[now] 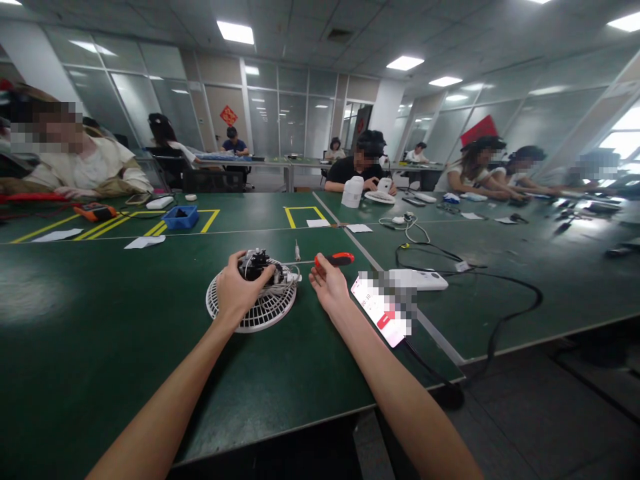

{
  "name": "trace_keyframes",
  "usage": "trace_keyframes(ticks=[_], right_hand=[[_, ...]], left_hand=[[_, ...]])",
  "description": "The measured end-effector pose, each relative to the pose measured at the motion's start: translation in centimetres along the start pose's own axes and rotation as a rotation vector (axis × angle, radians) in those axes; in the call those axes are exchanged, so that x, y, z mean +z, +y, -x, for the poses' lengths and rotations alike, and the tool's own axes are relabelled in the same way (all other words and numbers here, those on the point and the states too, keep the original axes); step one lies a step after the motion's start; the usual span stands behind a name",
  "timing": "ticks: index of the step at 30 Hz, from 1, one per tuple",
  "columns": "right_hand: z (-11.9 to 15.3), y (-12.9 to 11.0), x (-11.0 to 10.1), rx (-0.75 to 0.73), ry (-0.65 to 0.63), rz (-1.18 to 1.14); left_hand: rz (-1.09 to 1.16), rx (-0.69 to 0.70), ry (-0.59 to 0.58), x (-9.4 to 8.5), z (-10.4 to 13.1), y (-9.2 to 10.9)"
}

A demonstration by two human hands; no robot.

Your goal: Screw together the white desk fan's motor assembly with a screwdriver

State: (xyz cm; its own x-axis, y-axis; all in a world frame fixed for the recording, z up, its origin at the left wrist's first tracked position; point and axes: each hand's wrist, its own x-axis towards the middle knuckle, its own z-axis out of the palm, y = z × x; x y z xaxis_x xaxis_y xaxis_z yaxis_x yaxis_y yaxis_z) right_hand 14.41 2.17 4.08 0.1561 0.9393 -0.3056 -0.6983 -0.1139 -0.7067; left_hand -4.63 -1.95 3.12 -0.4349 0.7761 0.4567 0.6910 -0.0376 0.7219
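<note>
- Setting: apparently a small-appliance workshop within office-type premises
- Work surfaces: long green tables [125,313], marked in places with yellow outlines [211,221]
- Bench articles: a red-and-black screwdriver [343,259], a fan assembly [265,318] with exposed inner parts, a blue bin [181,222] and loose cables [539,293]
- Occupants: several people [344,171] seated along the tables, one handling a white fan-like appliance [380,198] at the far side
- Interior: glass partitions [280,123], office chairs [213,181] and rectangular ceiling lights [235,32]
</note>
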Motion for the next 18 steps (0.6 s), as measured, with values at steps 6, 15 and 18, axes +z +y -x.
trace_keyframes(ticks=[6,15,18], right_hand=[[-0.07,-0.28,-0.02,0.033,-0.025,-0.057],[-0.33,-0.2,-0.1,0.021,0.02,0.007],[-0.37,-0.38,-0.08,0.024,-0.006,-0.004]], left_hand=[[0.008,-0.004,0.002,0.0,0.04,0.12],[-0.003,-0.012,-0.007,-0.1,0.04,0.24],[-0.009,-0.019,-0.011,-0.17,0.06,0.28]])
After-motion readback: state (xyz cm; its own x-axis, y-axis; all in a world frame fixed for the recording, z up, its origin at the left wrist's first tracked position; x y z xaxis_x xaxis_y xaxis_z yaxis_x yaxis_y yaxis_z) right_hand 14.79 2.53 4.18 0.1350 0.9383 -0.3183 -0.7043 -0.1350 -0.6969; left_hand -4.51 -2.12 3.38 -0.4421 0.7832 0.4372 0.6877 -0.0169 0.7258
